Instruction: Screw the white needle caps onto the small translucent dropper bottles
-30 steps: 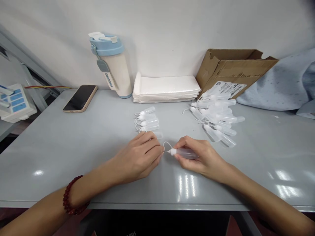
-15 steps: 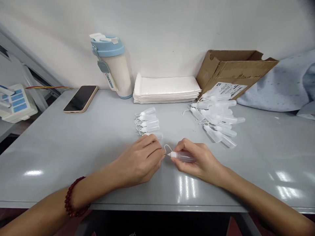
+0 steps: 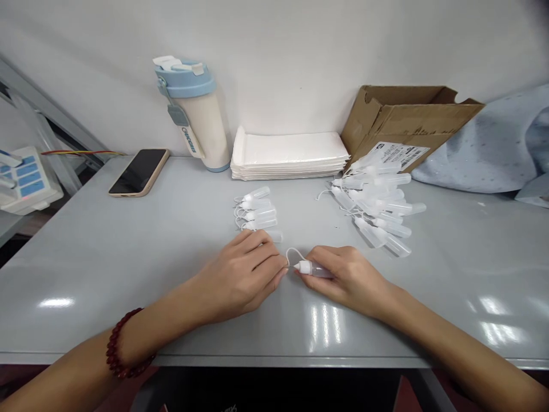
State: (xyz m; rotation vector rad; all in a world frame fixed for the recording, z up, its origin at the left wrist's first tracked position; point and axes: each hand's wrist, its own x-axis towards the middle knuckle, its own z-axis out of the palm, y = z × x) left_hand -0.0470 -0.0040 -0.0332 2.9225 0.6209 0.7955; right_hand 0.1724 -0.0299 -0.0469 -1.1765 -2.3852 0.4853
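Between the thumb and fingers of my right hand (image 3: pixel 343 274) lies a small translucent needle-tip bottle (image 3: pixel 318 270), its white cap and thin metal tip pointing left. A white cord (image 3: pixel 294 250) loops from the cap over to the fingertips of my left hand (image 3: pixel 246 274). Those left fingers are pinched at the needle end; the cord's tip is hidden in them. Just beyond my left hand, several similar bottles (image 3: pixel 261 213) lie in a column, the nearest partly covered by my knuckles. A heap of more such bottles (image 3: pixel 381 200) rests to the right.
At the back stand a cream and blue tumbler (image 3: pixel 205 120), a stack of white envelopes (image 3: pixel 291 154) and a cardboard box (image 3: pixel 412 123). A phone (image 3: pixel 139 171) lies at the left. Patterned fabric (image 3: pixel 484 149) sits at the right on the grey table (image 3: pixel 128 246).
My right fingers have shifted along the bottle, covering more of its body, and the cap sits slightly further right. My left hand keeps its pinch at the tip.
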